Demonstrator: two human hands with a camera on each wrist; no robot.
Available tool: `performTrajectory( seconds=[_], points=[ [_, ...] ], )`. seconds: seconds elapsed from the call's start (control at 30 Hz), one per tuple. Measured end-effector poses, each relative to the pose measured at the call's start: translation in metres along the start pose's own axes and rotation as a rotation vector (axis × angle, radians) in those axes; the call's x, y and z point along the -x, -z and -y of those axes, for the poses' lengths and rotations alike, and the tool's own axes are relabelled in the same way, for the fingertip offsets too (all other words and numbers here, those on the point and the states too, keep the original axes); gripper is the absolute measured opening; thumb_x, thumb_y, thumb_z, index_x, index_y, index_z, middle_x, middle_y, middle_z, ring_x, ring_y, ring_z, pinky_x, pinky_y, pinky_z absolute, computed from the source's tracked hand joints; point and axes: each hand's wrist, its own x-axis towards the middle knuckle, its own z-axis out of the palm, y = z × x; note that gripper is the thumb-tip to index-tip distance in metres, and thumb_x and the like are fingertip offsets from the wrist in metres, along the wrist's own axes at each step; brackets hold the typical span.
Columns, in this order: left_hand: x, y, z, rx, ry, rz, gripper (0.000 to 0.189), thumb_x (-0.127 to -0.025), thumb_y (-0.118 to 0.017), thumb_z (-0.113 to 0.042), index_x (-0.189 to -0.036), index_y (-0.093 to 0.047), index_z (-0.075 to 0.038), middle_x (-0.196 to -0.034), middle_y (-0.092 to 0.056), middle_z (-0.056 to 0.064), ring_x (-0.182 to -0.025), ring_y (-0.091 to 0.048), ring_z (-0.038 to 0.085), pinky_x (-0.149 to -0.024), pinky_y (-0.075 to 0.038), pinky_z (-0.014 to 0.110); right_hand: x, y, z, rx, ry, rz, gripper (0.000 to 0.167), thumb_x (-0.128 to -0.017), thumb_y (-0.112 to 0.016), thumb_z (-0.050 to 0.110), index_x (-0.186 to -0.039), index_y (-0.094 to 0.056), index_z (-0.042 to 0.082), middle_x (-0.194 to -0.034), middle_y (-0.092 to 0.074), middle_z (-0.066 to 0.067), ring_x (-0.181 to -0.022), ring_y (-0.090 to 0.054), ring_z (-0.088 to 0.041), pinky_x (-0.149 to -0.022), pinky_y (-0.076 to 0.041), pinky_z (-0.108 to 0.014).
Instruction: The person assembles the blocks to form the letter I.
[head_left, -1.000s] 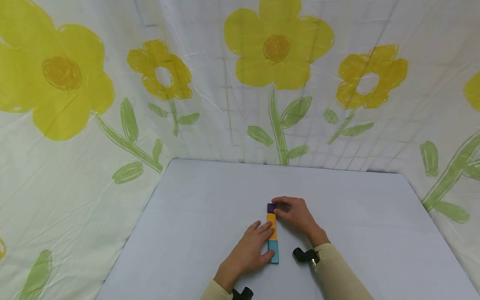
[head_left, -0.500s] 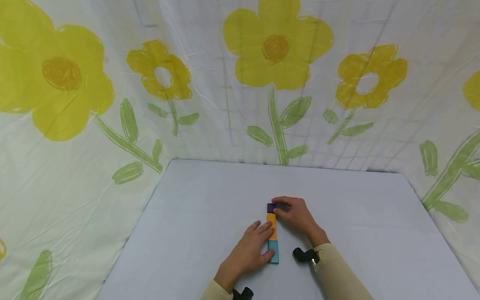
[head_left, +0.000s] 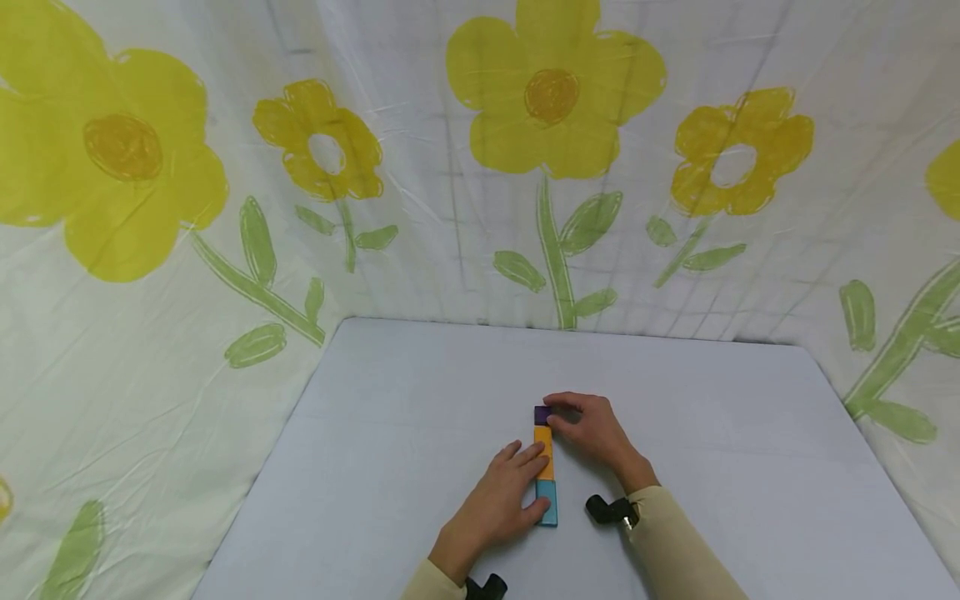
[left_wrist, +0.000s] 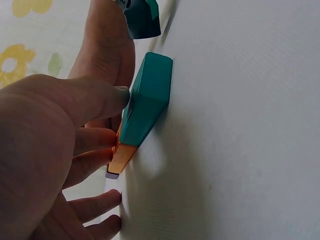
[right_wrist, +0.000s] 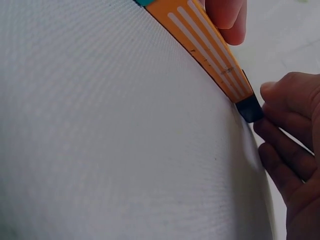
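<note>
In the head view, a teal block, an orange block and a small purple block lie end to end in a straight row on the table. My left hand rests over the row with its fingers straight. Its thumb touches the teal block and two fingertips lie on the orange one. At the far end, my right hand holds the purple block between thumb and index finger. The right wrist view shows pale stripes on the orange block; the purple block looks nearly black there.
The white table spreads around the row. Behind it hangs a pale curtain printed with yellow flowers. A black wrist camera sits on the right wrist, and another black camera on the left.
</note>
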Motion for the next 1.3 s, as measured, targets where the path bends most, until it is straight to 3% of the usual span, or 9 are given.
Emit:
performTrajectory(
  seconds=[0.43,0.73,0.9,1.07,1.3],
  points=[
    [-0.002,0.0,0.0,0.015,-0.002,0.005,0.056,-0.106,-0.07,-0.039,-0.156,-0.062,-0.014,-0.17,-0.051,0.001,-0.158,-0.045,0.036,-0.131,-0.039,0.051,0.003,0.007,-0.005,0.027,0.019,-0.028,0.031,-0.098,-0.084,0.018,-0.128,-0.081,0.011,-0.126,-0.082,-0.002,-0.123,-0.076,-0.028,-0.109,-0.059,-0.056],
    [-0.002,0.012,0.013,0.05,-0.011,0.004,0.056,-0.108,-0.067,-0.038,-0.158,-0.059,-0.014,-0.173,-0.047,0.002,-0.159,-0.045,0.034,-0.131,-0.04,0.051,0.009,0.024,0.0,0.014,0.003,-0.055,0.032,-0.104,-0.077,0.025,-0.133,-0.079,0.011,-0.13,-0.081,-0.002,-0.128,-0.074,-0.031,-0.111,-0.057,-0.06],
    [0.002,0.039,0.025,0.082,0.027,-0.081,0.058,-0.109,-0.069,-0.036,-0.162,-0.055,-0.017,-0.174,-0.046,0.003,-0.159,-0.045,0.032,-0.128,-0.043,0.056,0.015,0.044,0.014,0.081,0.003,-0.061,0.036,-0.105,-0.076,0.026,-0.138,-0.076,0.01,-0.135,-0.079,-0.005,-0.13,-0.072,-0.033,-0.111,-0.057,-0.061],
    [0.01,0.082,0.041,0.126,0.008,-0.255,0.058,-0.107,-0.072,-0.03,-0.16,-0.056,-0.012,-0.17,-0.05,0.01,-0.155,-0.049,0.034,-0.125,-0.046,0.057,0.023,0.072,0.027,0.182,0.034,-0.089,0.037,-0.106,-0.075,0.025,-0.14,-0.075,0.009,-0.138,-0.077,-0.01,-0.131,-0.072,-0.036,-0.11,-0.058,-0.061],
    [0.017,0.145,0.05,0.008,-0.06,-0.516,0.059,-0.102,-0.079,-0.022,-0.154,-0.06,-0.004,-0.162,-0.056,0.018,-0.15,-0.054,0.04,-0.118,-0.051,0.062,0.038,0.114,0.047,0.311,0.118,-0.244,0.036,-0.105,-0.075,0.021,-0.138,-0.074,0.007,-0.137,-0.076,-0.017,-0.128,-0.071,-0.041,-0.104,-0.059,-0.065]
  ],
)
